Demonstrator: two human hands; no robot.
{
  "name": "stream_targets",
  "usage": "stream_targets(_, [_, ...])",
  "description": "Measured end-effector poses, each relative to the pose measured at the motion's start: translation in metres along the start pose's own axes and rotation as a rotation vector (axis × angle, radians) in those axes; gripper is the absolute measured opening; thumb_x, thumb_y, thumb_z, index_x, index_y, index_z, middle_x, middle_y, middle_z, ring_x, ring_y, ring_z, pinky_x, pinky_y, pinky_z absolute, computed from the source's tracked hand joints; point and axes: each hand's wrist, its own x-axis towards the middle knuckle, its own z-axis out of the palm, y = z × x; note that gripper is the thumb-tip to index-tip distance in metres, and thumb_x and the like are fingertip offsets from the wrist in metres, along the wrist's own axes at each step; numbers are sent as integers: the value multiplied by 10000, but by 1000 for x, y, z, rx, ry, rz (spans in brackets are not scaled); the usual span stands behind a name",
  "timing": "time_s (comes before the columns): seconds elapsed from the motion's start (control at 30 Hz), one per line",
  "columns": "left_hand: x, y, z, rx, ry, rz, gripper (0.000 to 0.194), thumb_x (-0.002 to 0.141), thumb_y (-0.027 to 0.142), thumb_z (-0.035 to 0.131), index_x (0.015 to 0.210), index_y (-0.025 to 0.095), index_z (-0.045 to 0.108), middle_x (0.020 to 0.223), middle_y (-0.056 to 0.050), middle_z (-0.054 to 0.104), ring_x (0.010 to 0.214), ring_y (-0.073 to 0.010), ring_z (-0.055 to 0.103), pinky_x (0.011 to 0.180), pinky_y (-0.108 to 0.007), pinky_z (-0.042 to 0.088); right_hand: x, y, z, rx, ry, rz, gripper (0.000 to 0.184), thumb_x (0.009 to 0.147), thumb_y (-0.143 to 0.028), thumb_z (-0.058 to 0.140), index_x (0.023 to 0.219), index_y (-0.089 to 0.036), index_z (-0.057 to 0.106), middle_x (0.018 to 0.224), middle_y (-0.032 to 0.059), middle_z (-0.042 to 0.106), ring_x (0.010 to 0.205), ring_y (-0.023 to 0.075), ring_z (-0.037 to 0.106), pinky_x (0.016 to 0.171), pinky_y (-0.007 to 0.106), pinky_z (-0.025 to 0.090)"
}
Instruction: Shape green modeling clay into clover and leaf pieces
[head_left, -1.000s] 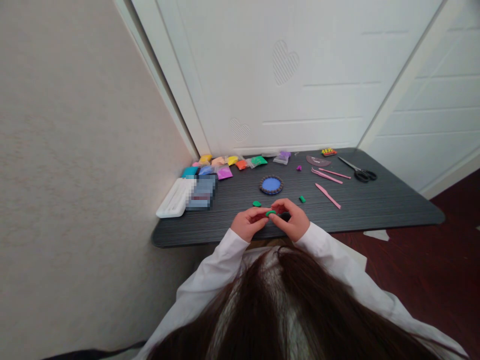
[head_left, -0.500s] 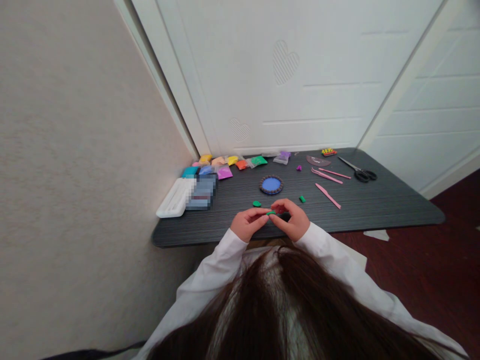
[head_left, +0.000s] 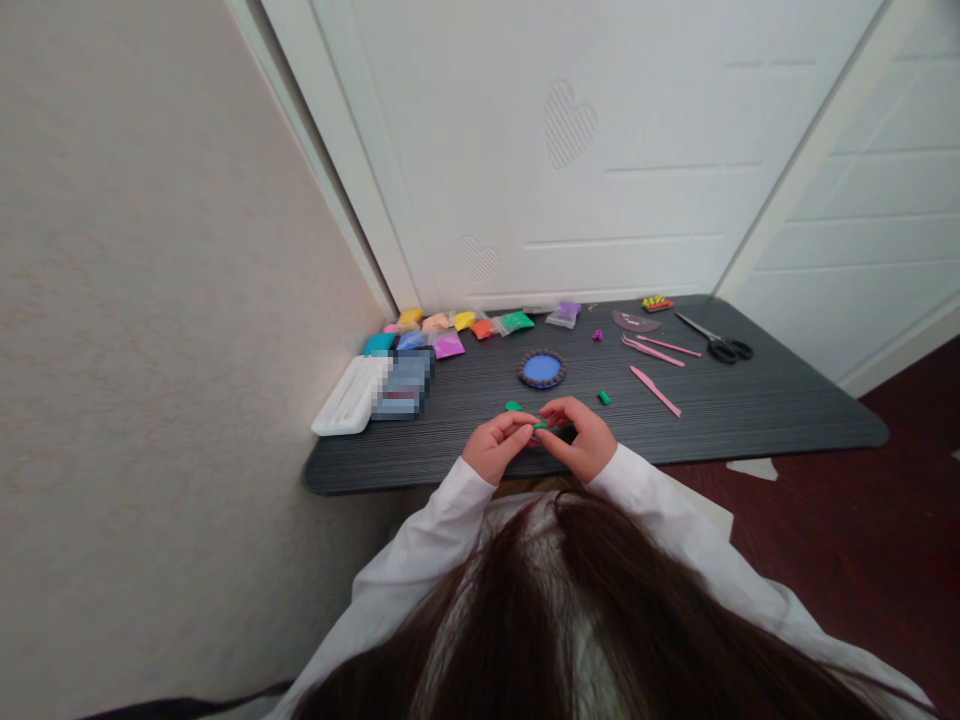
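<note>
A small piece of green modelling clay (head_left: 539, 427) is pinched between the fingertips of both hands, low over the front of the dark table. My left hand (head_left: 499, 446) closes on its left end, and my right hand (head_left: 580, 438) grips it from the right with thumb and fingers. Just beyond my left fingers lies a green clay leaf shape (head_left: 514, 407), partly covered by them. Another green clay lump (head_left: 604, 397) rests to the right of my right hand. Behind the hands is a blue disc (head_left: 542, 369) edged with brown clay balls.
Clay packets, including a green one (head_left: 517, 321), line the back left. A white tray (head_left: 346, 396) stands at the left edge. On the right lie a pink knife tool (head_left: 655, 391), pink tweezers (head_left: 653, 350) and black scissors (head_left: 721, 344). A wall rises behind the packets.
My left fingers have shifted slightly and now cover more of the green leaf shape. Both hands keep pinching the green clay; the other things stay in place.
</note>
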Motion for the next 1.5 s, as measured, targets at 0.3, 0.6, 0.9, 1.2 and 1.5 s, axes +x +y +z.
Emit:
stream_targets(0.3, [0,3,-3,117,-22,26,292,747,331,488,938,163,630,967,-52,641,879,-176,572,833,-292,411,0,1,1,-20,-4,-2,258,681,-251,553,927,-194,498,825,32,560,720,138,530,667,287,442])
stream_targets(0.6, [0,1,-3,153,-16,51,278,745,317,488,926,165,634,958,-48,647,887,-177,577,841,-287,412,-1,1,2,-52,-13,10,261,679,-237,546,932,-198,498,855,36,562,729,143,532,673,292,440])
stream_targets(0.9, [1,-2,-3,158,-39,68,285,708,176,493,963,169,620,973,-38,643,903,-168,574,837,-272,417,-1,1,2,-53,-11,2,248,683,-258,555,917,-196,500,837,31,558,731,143,528,671,290,436])
stream_targets(1.2, [2,-4,-5,183,-41,61,285,721,194,479,967,175,621,984,-33,641,915,-169,570,862,-286,401,-1,0,0,-39,-28,-21,240,696,-266,552,918,-186,510,815,29,562,731,135,531,677,280,440])
stream_targets(1.5, [2,-3,-5,182,-51,41,302,684,139,472,935,178,635,957,-18,650,891,-158,576,851,-274,410,0,1,0,-51,-28,-37,232,692,-268,567,903,-192,509,797,22,563,717,131,527,661,273,437])
